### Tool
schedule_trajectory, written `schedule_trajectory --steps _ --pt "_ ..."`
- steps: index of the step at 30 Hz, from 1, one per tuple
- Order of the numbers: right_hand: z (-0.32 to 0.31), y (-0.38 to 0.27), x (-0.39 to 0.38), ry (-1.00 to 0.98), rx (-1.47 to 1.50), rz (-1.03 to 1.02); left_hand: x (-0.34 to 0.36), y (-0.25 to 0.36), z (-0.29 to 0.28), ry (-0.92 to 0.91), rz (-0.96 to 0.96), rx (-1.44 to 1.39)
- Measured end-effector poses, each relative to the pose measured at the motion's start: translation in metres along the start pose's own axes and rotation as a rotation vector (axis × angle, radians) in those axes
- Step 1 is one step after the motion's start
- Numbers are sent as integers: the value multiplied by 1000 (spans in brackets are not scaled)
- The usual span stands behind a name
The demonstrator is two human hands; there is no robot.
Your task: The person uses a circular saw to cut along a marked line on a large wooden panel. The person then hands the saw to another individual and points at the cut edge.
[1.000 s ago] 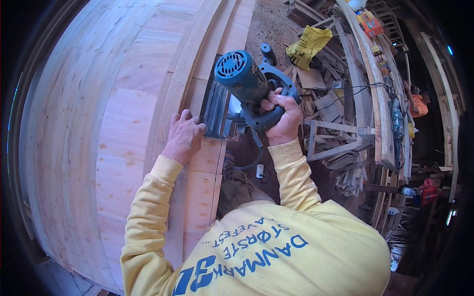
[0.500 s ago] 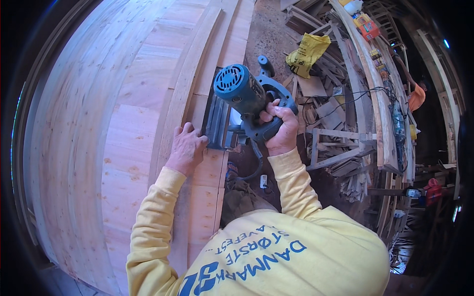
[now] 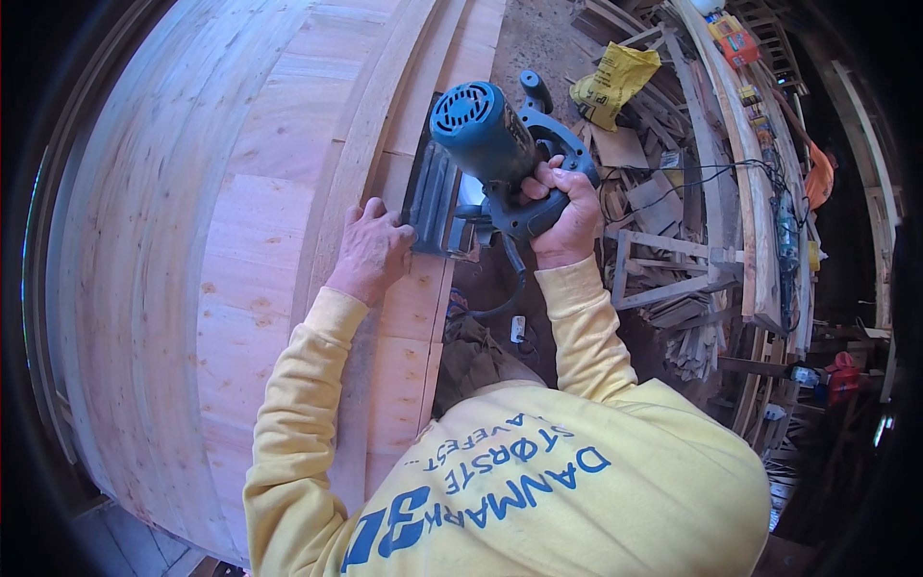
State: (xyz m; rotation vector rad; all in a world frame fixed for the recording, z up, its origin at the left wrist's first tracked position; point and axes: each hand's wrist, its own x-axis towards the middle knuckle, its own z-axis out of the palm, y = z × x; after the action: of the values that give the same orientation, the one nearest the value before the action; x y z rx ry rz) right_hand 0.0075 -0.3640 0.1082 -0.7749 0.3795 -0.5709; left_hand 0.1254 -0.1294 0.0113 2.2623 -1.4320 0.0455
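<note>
A blue power saw [image 3: 481, 130] sits over a cut edge of pale plywood [image 3: 255, 236], its metal base lying beside a long wooden strip [image 3: 383, 82]. My right hand [image 3: 562, 212] is closed round the saw's rear handle. My left hand [image 3: 370, 245] lies with fingers apart and bent on the strip, its fingertips beside the saw's base; whether they touch the base I cannot tell. The blade is mostly hidden. A dark cable hangs from the saw toward the floor.
Offcuts [image 3: 644, 207], a yellow sack [image 3: 611, 87] and a wooden frame [image 3: 663, 293] lie at the right. Beyond runs a timber rack [image 3: 745, 240] with tools and cables. A person in orange [image 3: 819, 178] is partly visible behind it. A white socket block [image 3: 517, 329] is below the saw.
The whole view shifted slightly down, then back up. My hands and the saw keep about the same grip and position on the board. The person in orange has moved a little.
</note>
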Motion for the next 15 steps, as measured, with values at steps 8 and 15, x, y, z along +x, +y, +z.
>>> schedule_trajectory --steps 8,15 --pt "0 -3 13 -10 -15 -3 13 -4 2 -20 -16 24" --pt "-4 -4 25 -17 14 3 23 -6 0 -14 -20 12"
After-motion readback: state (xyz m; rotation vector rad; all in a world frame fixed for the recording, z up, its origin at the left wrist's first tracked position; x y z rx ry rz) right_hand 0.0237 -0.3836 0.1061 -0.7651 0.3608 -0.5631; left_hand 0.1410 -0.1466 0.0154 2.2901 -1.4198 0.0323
